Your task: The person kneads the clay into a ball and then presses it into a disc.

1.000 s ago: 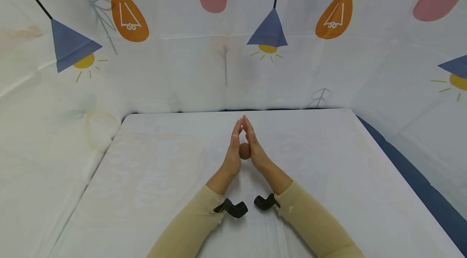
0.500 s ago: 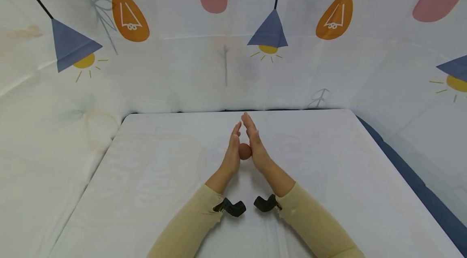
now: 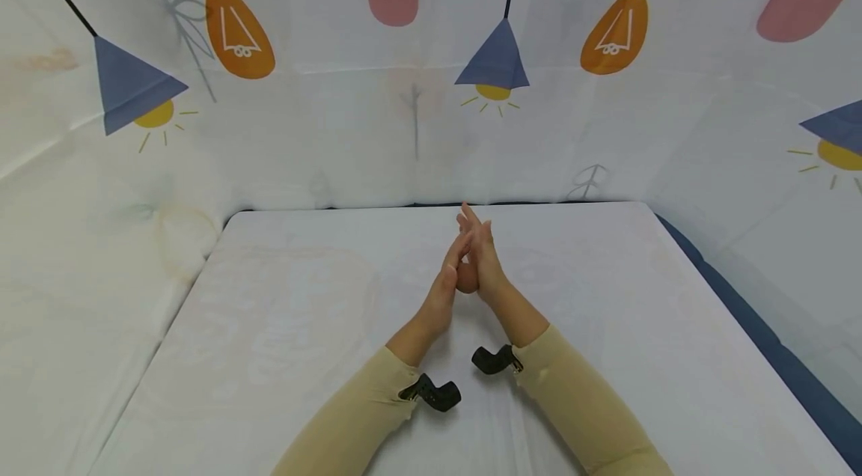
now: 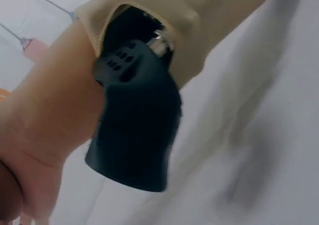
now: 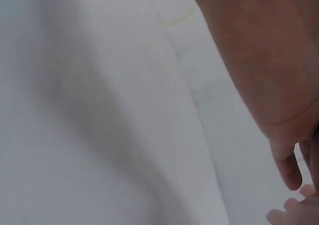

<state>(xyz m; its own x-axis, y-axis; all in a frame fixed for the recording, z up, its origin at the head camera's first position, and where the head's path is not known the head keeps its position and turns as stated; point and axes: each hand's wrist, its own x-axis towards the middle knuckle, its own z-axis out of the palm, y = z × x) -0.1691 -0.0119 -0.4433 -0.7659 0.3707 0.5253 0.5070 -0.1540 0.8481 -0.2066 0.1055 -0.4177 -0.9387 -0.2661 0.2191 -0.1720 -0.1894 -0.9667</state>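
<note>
A round brown ball (image 3: pixel 468 278), perhaps of clay, sits between the two palms in the head view. From the left, my left hand (image 3: pixel 441 295) presses its palm against the ball, fingers straight and pointing away. On the other side my right hand (image 3: pixel 490 266) presses with its palm, fingers also extended. The fingertips of both hands meet and overlap beyond the ball. Part of the ball (image 4: pixel 8 194) shows at the edge of the left wrist view. Only my right palm and wrist (image 5: pixel 264 60) and some fingertips appear in the right wrist view; the ball is hidden there.
Both hands are over a white-covered table (image 3: pixel 303 326). Black wrist cameras, the left one (image 3: pixel 438 394) and the right one (image 3: pixel 493 360), stick out from the beige sleeves. A white cloth with printed lamps (image 3: pixel 494 57) hangs behind the table's far edge.
The hands and ball have shifted slightly right. The left hand has drawn a little nearer, the right hand has tilted, and the fingertips now cross where they were slightly apart half a second ago.
</note>
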